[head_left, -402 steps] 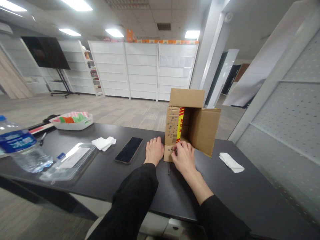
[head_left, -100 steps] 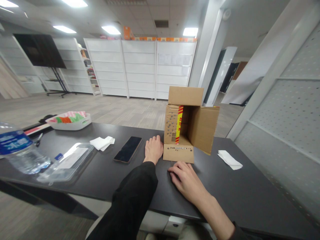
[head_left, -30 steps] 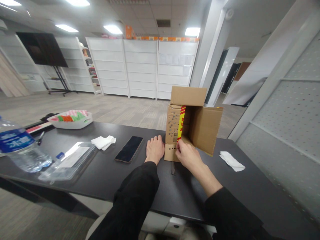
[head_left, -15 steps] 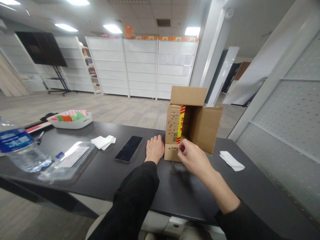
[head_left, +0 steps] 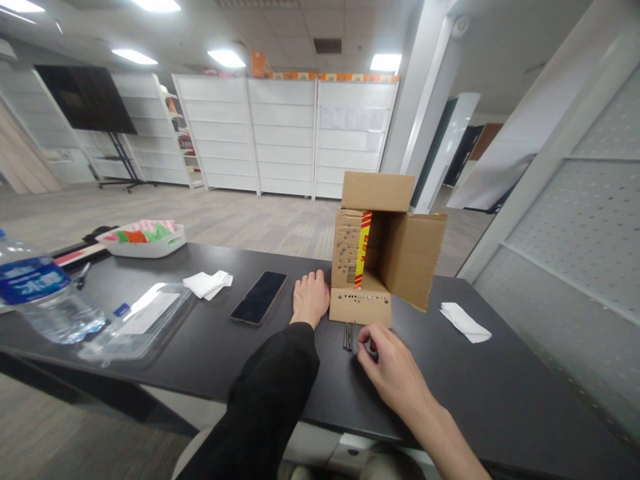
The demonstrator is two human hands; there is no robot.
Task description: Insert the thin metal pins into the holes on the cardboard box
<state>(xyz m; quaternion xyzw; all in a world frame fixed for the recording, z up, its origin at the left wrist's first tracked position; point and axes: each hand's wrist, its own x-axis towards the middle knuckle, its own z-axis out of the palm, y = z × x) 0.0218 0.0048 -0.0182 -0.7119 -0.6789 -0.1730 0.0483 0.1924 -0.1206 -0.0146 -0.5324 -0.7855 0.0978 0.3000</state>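
Observation:
An open cardboard box [head_left: 347, 247] stands on the dark table, a yellow and red tape strip down its near edge. Its lower front flap [head_left: 360, 312] lies toward me and has a row of small holes with round studs at either end. My left hand [head_left: 311, 299] rests flat against the left side of the box, fingers stretched out. Just in front of the flap lie several thin dark rods [head_left: 348, 337]. Close to their right is my right hand [head_left: 385, 353], thumb and forefinger curled together; whatever is between the fingertips is too small to make out.
Left of my left hand lie a phone [head_left: 259, 298], folded tissues [head_left: 207, 285] and a clear plastic case [head_left: 145, 320]. A water bottle [head_left: 45, 293] and a white basket [head_left: 145, 247] stand farther left. Another tissue [head_left: 465, 323] lies at the right.
My right hand has come down and toward me from the holed flap to beside the thin rods, uncovering the flap. My left hand has stayed by the box.

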